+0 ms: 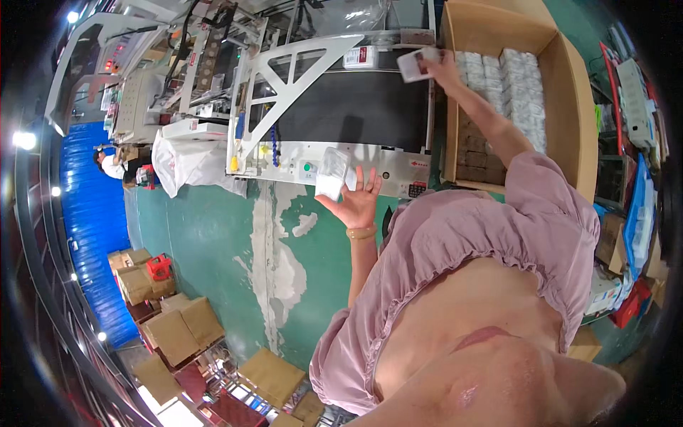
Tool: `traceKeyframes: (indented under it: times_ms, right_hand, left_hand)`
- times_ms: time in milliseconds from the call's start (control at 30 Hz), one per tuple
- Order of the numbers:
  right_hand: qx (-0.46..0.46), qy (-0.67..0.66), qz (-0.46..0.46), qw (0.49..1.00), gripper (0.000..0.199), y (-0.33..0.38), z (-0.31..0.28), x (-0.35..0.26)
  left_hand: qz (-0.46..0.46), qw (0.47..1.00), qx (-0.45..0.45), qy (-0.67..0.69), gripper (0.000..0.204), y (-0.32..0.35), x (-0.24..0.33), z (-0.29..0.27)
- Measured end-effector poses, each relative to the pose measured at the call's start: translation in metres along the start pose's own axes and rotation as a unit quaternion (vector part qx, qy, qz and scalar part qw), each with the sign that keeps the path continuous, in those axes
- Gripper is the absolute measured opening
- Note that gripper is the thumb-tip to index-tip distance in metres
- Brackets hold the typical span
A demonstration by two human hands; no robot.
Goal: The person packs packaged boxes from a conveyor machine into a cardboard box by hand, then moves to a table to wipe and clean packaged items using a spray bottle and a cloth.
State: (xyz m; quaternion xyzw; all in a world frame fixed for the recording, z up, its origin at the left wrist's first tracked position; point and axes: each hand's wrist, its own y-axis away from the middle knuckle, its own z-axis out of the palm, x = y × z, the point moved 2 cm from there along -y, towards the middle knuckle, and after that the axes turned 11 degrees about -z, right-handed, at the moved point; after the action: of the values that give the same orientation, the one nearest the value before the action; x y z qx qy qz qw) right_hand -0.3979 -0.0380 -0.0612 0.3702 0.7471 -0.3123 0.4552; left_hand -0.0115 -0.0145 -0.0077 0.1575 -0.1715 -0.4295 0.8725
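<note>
Above the belt (pixel 384 107), right hand (pixel 445 72) pinches one packet (pixel 410 69); left hand (pixel 359 207) touches another packet (pixel 332 171), grip unclear.

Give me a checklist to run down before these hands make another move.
1. Right hand has hold of its package: ok, fingers are on it.
2. Left hand grips the wrapped pack securely: cannot tell; they meet near the thumb, but other fingers are spread.
3. Carton is open at the top: ok, the packs inside show.
4. Black belt is free of goods: not ok, a red-labelled package sits near its far edge.
5. Belt is stopped: cannot tell from one picture.
</note>
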Motion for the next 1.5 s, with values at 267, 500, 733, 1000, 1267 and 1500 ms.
traceKeyframes:
  times_ms: [267, 500, 733, 1000, 1267, 1500]
  right_hand:
    - [0.026, 0.098, 0.142, 0.985, 0.072, -0.047, 0.034, 0.02]
    - [0.015, 0.04, 0.192, 0.981, 0.087, -0.046, 0.045, 0.033]
    - [-0.085, 0.059, 0.17, 0.98, 0.051, -0.051, 0.047, 0.057]
    - [-0.303, -0.076, -0.356, 0.881, 0.043, 0.047, 0.046, -0.034]
    - [-0.421, -0.08, -0.561, 0.708, 0.072, 0.166, -0.006, -0.138]
    - [-0.299, -0.044, -0.411, 0.86, 0.066, 0.135, -0.006, -0.115]
  left_hand:
    - [0.003, 0.999, 0.017, 0.028, 0.075, 0.021, -0.006, -0.012]
    - [0.042, 0.998, 0.037, 0.028, 0.085, 0.027, -0.007, -0.014]
    - [0.023, 0.999, 0.039, 0.002, 0.09, 0.022, -0.012, -0.009]
    - [-0.03, 0.993, 0.11, -0.039, 0.097, 0.009, -0.025, -0.001]
    - [-0.116, 0.975, 0.059, -0.181, 0.088, -0.01, -0.044, 0.015]
    - [-0.128, 0.969, 0.154, -0.144, 0.074, -0.006, -0.044, 0.022]
